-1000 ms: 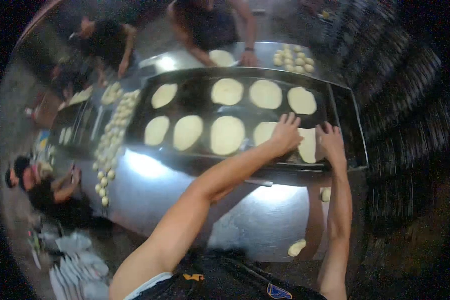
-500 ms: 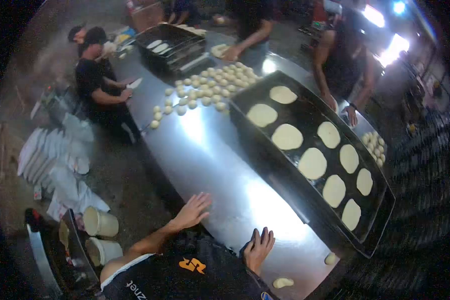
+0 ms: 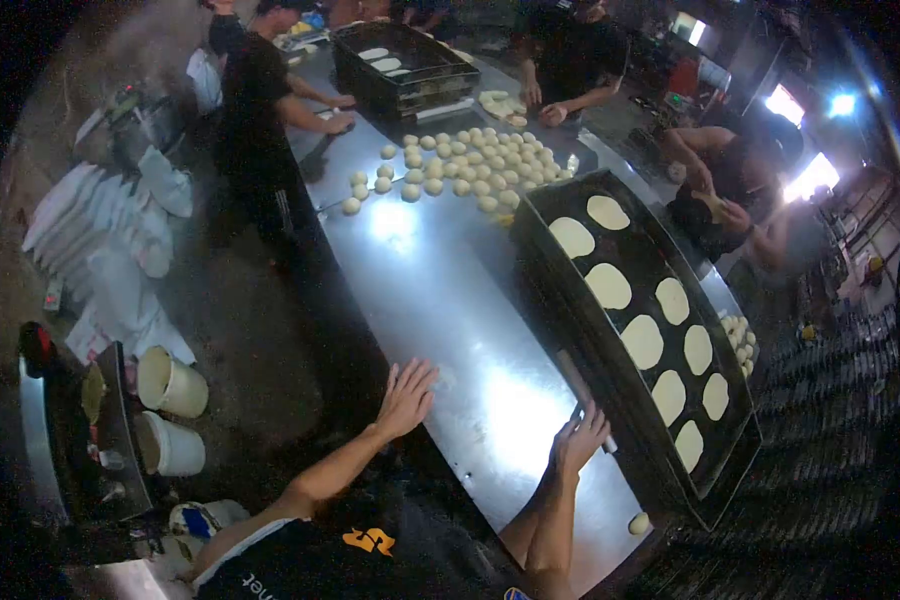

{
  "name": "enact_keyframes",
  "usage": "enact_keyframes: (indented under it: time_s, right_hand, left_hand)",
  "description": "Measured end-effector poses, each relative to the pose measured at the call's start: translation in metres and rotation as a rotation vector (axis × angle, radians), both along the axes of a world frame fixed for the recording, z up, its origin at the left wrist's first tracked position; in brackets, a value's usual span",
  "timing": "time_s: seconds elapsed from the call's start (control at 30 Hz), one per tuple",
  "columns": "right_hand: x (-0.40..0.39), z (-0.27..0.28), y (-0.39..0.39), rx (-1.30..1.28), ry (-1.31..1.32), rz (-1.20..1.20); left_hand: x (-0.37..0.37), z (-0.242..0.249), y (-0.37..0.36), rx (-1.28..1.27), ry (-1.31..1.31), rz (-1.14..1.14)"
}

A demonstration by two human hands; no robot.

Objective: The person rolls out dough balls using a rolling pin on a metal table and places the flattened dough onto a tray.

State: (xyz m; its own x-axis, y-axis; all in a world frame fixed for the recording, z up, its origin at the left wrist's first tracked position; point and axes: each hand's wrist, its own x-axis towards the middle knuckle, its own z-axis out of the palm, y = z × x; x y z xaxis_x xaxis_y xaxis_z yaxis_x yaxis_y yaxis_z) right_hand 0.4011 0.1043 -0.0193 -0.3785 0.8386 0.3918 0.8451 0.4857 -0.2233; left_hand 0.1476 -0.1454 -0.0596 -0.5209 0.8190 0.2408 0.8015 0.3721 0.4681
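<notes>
My left hand (image 3: 408,398) lies open at the near edge of the metal table (image 3: 420,290), fingers spread and nothing in them. Beside the long black tray, my right hand (image 3: 580,440) has its fingers closed over a grey rod that looks like a rolling pin (image 3: 573,376). The rod's lower end shows past my fingers. Flat dough rounds (image 3: 608,287) lie spaced out in the tray (image 3: 550,290). A single dough ball (image 3: 639,523) rests at the table's near right end.
Many dough balls (image 3: 460,165) cover the table's far part, before a stack of black trays (image 3: 410,100). Co-workers (image 3: 255,90) stand around the table. White buckets (image 3: 175,445) and stacked sacks (image 3: 90,230) are on the floor at left. More dough balls (image 3: 738,345) lie behind the tray.
My right hand has moved up and right from the tabletop to the rod beside the tray. My left hand stays near the table edge. The view has shifted; a co-worker at right now handles dough.
</notes>
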Motion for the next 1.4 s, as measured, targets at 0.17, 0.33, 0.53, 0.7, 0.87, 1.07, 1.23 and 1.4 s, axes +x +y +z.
enact_keyframes:
  time_s: [0.17,0.33,0.53,0.7,0.87,1.07,1.23,1.4]
  right_hand:
    - [0.002,0.001,-0.033,-0.001,0.124,-0.05]
    - [0.001,0.002,-0.051,-0.024,0.13,-0.057]
    - [-0.008,-0.007,-0.059,0.041,0.1,-0.112]
    - [-0.035,-0.009,-0.068,0.063,-0.019,-0.258]
    - [-0.07,-0.023,-0.069,0.032,-0.055,-0.517]
    - [-0.08,-0.022,-0.077,-0.002,-0.051,-0.593]
    - [-0.091,-0.014,-0.075,0.033,-0.043,-0.644]
    - [-0.091,-0.012,-0.074,0.036,-0.048,-0.665]
  left_hand:
    - [-0.001,0.0,0.0,-0.028,-0.032,-0.012]
    - [-0.01,0.011,-0.001,-0.08,-0.053,-0.053]
    - [-0.13,0.02,0.018,-0.291,0.037,0.364]
    - [-0.232,0.025,0.09,-0.238,-0.001,0.195]
    - [-0.28,0.021,0.202,-0.134,0.027,-0.151]
    - [-0.278,0.02,0.3,-0.215,0.216,-0.287]
    - [-0.281,0.014,0.31,-0.021,0.135,-0.44]
    - [-0.201,0.013,0.202,-0.269,-0.357,-0.976]
